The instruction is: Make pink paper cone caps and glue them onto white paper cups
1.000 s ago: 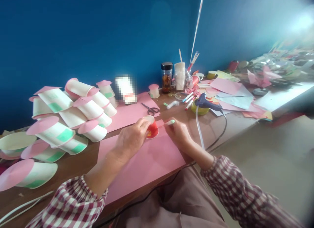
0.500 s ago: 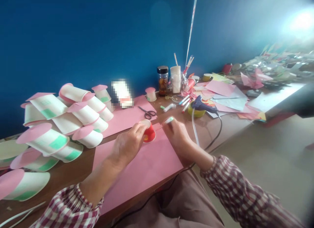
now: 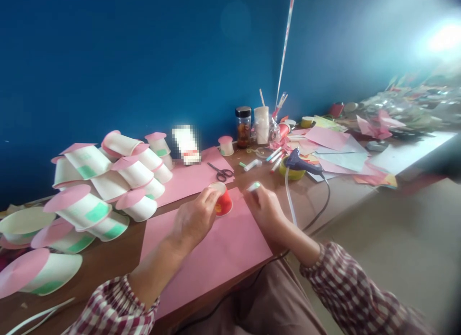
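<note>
My left hand (image 3: pixel 198 215) is closed around a red paper cup (image 3: pixel 225 204), with its pale end facing up between the fingers. The cup sits over a large pink paper sheet (image 3: pixel 212 253) at the table's front. To the right, my right hand (image 3: pixel 268 210) is closed on a white marker (image 3: pixel 255 186) with a green end pointing upward. The marker's lower end is hidden by the fingers. Black-handled scissors (image 3: pixel 221 173) lie on a second pink sheet (image 3: pixel 182 184) behind the cup.
White cups with pink paper tops (image 3: pixel 133 172) are piled at the left. A glue gun (image 3: pixel 300 163) rests on a yellow tape roll (image 3: pixel 293 173), its cord running down right. Markers (image 3: pixel 275 155), a dark-lidded jar (image 3: pixel 243 126), stacked cups (image 3: pixel 261 124) and paper scraps (image 3: pixel 333 138) lie behind.
The whole view has shifted, so things appear slightly farther right and lower. Both hands keep their grips, the left on the cup and the right on the marker.
</note>
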{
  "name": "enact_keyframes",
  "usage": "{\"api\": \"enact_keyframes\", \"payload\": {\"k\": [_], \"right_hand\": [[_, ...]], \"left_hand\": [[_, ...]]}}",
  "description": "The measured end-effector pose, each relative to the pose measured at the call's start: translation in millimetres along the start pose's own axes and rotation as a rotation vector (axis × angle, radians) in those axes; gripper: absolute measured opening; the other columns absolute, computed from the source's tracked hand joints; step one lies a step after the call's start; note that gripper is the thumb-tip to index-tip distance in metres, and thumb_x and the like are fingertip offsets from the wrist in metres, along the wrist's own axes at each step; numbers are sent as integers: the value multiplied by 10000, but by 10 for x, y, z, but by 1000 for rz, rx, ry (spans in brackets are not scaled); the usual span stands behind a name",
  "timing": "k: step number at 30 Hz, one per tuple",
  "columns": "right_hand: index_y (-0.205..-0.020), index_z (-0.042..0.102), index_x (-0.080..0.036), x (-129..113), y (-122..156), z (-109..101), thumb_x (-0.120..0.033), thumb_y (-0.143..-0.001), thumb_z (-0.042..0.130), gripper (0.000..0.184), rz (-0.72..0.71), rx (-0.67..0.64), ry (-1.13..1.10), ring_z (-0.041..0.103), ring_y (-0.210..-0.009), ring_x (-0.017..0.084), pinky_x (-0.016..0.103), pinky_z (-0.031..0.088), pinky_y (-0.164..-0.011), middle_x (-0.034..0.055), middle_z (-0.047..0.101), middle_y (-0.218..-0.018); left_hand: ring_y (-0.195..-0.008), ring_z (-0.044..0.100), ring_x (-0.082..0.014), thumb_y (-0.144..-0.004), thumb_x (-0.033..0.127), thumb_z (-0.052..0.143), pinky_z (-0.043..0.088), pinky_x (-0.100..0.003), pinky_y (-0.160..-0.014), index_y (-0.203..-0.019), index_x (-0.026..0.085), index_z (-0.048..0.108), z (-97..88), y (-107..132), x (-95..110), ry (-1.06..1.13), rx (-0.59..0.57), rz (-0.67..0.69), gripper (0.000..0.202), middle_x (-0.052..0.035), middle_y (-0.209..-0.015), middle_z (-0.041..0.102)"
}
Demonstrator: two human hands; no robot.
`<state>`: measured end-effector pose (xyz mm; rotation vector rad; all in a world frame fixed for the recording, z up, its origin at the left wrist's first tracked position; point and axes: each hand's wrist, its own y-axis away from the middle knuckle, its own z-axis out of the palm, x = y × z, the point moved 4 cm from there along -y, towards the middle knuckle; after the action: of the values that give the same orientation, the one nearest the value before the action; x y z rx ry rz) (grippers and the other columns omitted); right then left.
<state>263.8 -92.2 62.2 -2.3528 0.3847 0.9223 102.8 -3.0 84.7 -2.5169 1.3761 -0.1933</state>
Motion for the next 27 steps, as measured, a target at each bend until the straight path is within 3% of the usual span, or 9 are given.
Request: {"api": "enact_keyframes", "payload": {"k": [7,13,19,27], "right_hand": [[-679,428,-207,-49,22,-17,-321,-897,441,247,-10,14,-17,454,-545,117,222,310,-498,-9,524,-620],[-705,430,-211,-190,-104,13,-307,-908,424,225,-33,25,-8,480,-587,128,228,343,-536,5,559,-686],[-768,489,-203,-55,-271,191,-270,-915,414,179,23,-68,-61,574,-675,149,236,386,-603,23,643,-764],[-772,492,-198,33,-290,259,-289,-901,433,169,68,-83,66,581,-677,157,232,378,-588,41,648,-780]], "left_hand": [[-757,650,-144,-878,154,386,432,-228,-533,-1212,240,508,-3,9,-10,1,-17,10,366,-13,-1216,587],[-842,659,-167,-900,177,372,476,-244,-584,-1277,268,447,-3,14,-14,3,12,15,394,15,-1259,567],[-934,654,-177,-894,172,385,510,-246,-616,-1277,257,464,-22,2,4,-11,2,27,401,8,-1296,546],[-880,669,-181,-890,176,399,509,-257,-574,-1259,254,498,-25,3,12,-60,-6,7,389,10,-1267,570]]}}
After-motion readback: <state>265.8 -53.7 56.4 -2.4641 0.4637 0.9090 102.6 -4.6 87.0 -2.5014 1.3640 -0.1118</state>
